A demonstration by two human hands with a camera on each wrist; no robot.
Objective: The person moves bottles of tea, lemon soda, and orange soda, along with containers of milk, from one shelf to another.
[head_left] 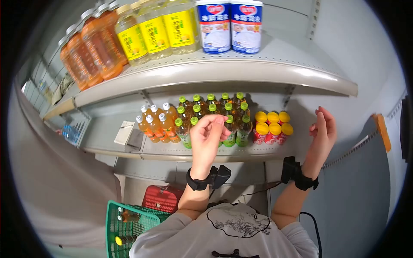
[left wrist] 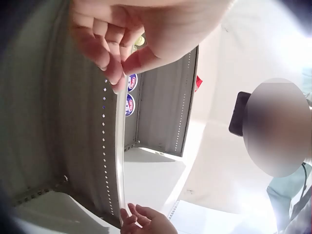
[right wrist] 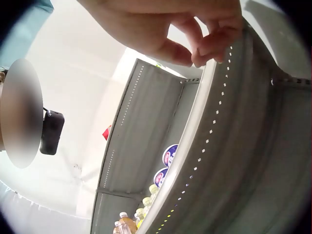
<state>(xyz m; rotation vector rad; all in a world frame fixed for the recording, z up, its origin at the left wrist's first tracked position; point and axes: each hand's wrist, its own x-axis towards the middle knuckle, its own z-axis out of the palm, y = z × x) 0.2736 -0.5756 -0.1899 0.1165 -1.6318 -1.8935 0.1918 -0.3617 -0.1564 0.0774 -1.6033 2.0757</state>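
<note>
In the head view, the left hand (head_left: 207, 139) is raised in front of the green-capped bottles (head_left: 244, 129), fingers loosely bent and nothing held. The right hand (head_left: 323, 132) hangs to the right of the yellow-capped red containers (head_left: 272, 138), also empty, its fingers slightly curled. Orange drink bottles (head_left: 161, 129) with white caps stand at the left of the same lower shelf (head_left: 172, 152). In the left wrist view, the left hand (left wrist: 146, 34) has thumb and fingertips close together, and the right hand (left wrist: 146, 222) shows below. The right wrist view shows the right hand (right wrist: 183, 29) with bent fingers.
The upper shelf (head_left: 215, 71) carries large orange bottles (head_left: 97, 47), yellow-labelled bottles (head_left: 178, 30) and two blue-white cans (head_left: 215, 30). A white box (head_left: 124, 132) lies on the lower shelf. Below left are a green basket (head_left: 112, 223) holding bottles and a red basket (head_left: 160, 197).
</note>
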